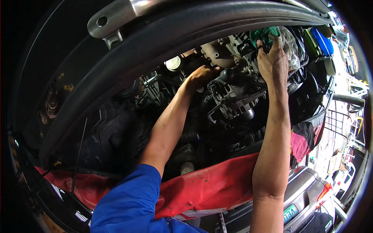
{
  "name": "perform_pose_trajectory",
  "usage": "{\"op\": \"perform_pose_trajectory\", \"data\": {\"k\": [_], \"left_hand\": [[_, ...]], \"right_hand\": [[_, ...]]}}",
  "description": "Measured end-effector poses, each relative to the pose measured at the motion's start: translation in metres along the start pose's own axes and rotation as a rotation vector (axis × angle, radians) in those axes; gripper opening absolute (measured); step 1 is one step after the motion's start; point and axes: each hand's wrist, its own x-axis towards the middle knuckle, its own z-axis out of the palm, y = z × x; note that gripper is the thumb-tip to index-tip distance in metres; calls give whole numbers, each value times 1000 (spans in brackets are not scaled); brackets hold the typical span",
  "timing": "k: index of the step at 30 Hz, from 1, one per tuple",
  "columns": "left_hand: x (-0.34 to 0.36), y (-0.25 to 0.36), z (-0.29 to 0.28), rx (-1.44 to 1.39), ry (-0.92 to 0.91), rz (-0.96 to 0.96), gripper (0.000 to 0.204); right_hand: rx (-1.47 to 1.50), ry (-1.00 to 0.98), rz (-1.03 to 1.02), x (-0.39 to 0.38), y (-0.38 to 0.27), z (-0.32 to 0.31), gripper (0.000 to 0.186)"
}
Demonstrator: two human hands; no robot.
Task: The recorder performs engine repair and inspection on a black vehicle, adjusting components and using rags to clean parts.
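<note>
My left hand [203,76] reaches into the engine bay, beside a tan-grey curved metal pipe [222,61] and just left of a dark rounded knob-like part [227,74]. Most of its fingers are hidden among the engine parts, so their grip does not show. Farther right, my right hand [273,60] is closed on a bunched green cloth [266,34] at the far side of the engine. Its thumb and fingers press into the fabric. Right beside that hand lies a crumpled whitish plastic or cloth bundle [290,46]. Below my hands sits the grimy metal engine [233,101].
Overhead arches the raised hood edge with a black rubber seal [202,19] and a metal bracket [112,20]. A red cover [210,182] drapes the near edge. At left stands a thin rod [79,155]. A pink cloth [299,145] hangs at right, above a silver car [307,186].
</note>
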Motion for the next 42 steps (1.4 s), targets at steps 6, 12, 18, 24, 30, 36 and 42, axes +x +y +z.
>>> {"op": "perform_pose_trajectory", "data": {"k": [6,12,18,24,30,36,42], "left_hand": [[14,-17,12,-139,215,164,40],[9,-8,19,-114,311,-12,39],[-24,8,-2,129,396,35,47],[-36,2,-20,297,395,-50,34],[-60,22,-46,918,-8,232,31],[-158,100,-44,549,297,50,42],[-294,143,-54,405,224,25,44]], "right_hand": [[22,-10,39,-1,-3,-4,41],[1,33,-14,-2,-3,-3,39],[29,57,-45,0,-1,-3,40],[80,57,-28,-1,3,-3,38],[95,91,-9,0,10,-3,43],[46,76,-33,0,10,-5,53],[118,157,-24,2,17,13,48]]}}
